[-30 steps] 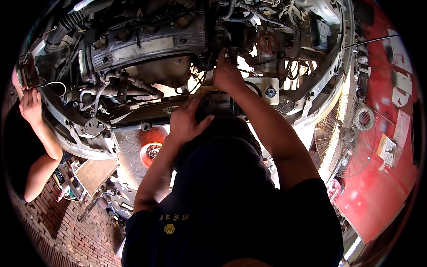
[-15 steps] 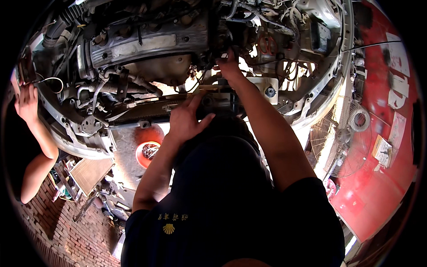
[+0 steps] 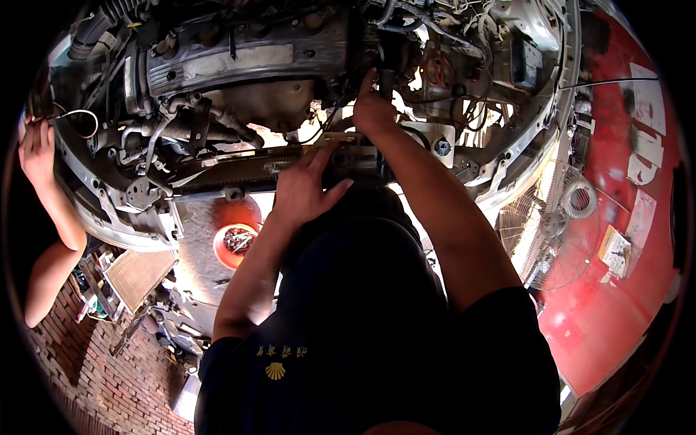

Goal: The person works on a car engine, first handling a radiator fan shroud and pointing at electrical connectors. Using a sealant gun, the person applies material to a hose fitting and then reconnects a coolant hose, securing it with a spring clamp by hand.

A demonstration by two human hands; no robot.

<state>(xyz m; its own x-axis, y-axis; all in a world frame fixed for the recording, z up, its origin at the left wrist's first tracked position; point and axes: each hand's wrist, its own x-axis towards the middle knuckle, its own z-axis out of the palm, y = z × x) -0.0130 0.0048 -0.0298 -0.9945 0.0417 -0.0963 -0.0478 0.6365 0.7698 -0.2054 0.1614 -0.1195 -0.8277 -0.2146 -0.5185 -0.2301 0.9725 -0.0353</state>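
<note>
Bent over a car's open engine bay, I have both arms stretched into it. My left hand (image 3: pixel 303 190) lies on the dark front crossbar (image 3: pixel 210 185), fingers extended and thumb spread, holding nothing visible. Farther in, my right hand (image 3: pixel 374 116) is at the right end of the engine (image 3: pixel 239 67). Its index finger points up along dark parts beside a black upright pipe (image 3: pixel 386 85); the other fingers curl out of sight. Whatever they grip is hidden in shadow. A white plastic tank with a dark cap (image 3: pixel 442 148) sits just right of that wrist.
At the left edge another person's hand (image 3: pixel 36 148) touches the car's side. An orange bowl of small metal parts (image 3: pixel 234 245) is below the crossbar. To the right stand a wire-caged fan (image 3: pixel 551 225) and a red panel (image 3: pixel 609 304) with papers. Red-handled pliers (image 3: pixel 438 71) lie among hoses.
The right hand has shifted slightly, its index finger now reaching farther up. My left hand stays on the crossbar. The whole view has swung a little.
</note>
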